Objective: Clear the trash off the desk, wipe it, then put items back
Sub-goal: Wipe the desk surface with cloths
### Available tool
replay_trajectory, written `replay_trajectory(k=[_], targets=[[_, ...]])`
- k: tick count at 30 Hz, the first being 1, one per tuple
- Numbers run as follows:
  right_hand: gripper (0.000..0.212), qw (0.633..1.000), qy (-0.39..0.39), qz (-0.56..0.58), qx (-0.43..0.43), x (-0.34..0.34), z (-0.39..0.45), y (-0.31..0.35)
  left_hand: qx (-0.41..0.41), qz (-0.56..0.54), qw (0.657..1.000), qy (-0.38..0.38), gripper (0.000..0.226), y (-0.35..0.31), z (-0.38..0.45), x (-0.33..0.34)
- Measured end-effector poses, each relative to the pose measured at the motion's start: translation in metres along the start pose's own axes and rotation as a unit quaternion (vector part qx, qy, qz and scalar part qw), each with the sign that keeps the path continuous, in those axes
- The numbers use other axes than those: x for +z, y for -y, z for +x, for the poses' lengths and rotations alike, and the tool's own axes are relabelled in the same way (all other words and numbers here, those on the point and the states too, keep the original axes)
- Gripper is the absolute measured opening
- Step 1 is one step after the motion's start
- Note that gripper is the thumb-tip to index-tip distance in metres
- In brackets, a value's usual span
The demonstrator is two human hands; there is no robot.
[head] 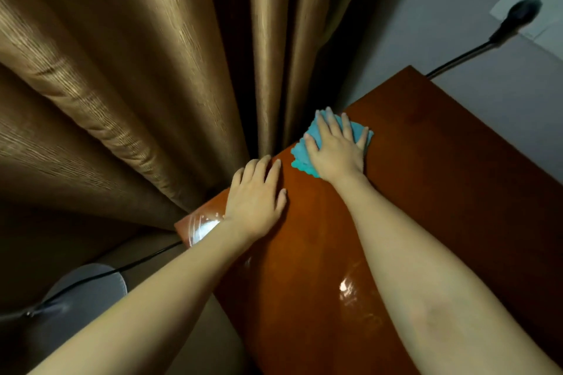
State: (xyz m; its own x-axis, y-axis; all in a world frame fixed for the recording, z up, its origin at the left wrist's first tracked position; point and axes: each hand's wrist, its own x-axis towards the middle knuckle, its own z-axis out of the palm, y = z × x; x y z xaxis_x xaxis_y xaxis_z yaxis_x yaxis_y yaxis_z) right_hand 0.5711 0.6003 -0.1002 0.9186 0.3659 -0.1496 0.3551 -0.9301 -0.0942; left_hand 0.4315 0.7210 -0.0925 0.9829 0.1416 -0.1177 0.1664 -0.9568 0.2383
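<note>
R hand (336, 151): fingers spread flat, pressing crumpled turquoise cleaning cloth (300, 151) at far edge of glossy reddish-brown wooden desk (426, 167). L hand (257, 199): flat, palm down, holding nothing, near desk's left edge, just beside cloth. Tan pleated curtain (122, 76) behind. Black cable (457, 59) past far corner.

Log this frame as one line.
step: wiping | right hand: flat on cloth | left hand: flat on desk | desk: no items visible

The right hand (336, 151) presses a blue scalloped microfibre cloth (300, 151) flat on the glossy reddish-brown wooden worktop (426, 179) near its far edge; the left hand (256, 201) rests flat just beside it, by tan pleated curtains (128, 76).
</note>
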Motion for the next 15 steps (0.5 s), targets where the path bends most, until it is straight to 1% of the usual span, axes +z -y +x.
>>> replay_trajectory(k=[2,7,11,15], targets=[[0.06,1.0,0.002,0.003,0.002,0.003,-0.013,-0.003,-0.008,0.001,1.0,-0.005,0.059,-0.008,-0.006,0.002],[0.061,1.0,0.002,0.01,0.013,0.008,-0.056,-0.025,-0.007,0.019,1.0,0.011,0.061,-0.04,-0.025,0.011],[0.062,1.0,0.0,0.007,0.03,0.011,-0.102,-0.064,0.014,0.026,0.999,0.03,0.061,-0.082,-0.05,0.023],[0.061,0.998,-0.008,0.021,0.063,0.013,-0.16,-0.12,0.032,0.039,0.998,0.045,0.061,-0.135,-0.081,0.036]])
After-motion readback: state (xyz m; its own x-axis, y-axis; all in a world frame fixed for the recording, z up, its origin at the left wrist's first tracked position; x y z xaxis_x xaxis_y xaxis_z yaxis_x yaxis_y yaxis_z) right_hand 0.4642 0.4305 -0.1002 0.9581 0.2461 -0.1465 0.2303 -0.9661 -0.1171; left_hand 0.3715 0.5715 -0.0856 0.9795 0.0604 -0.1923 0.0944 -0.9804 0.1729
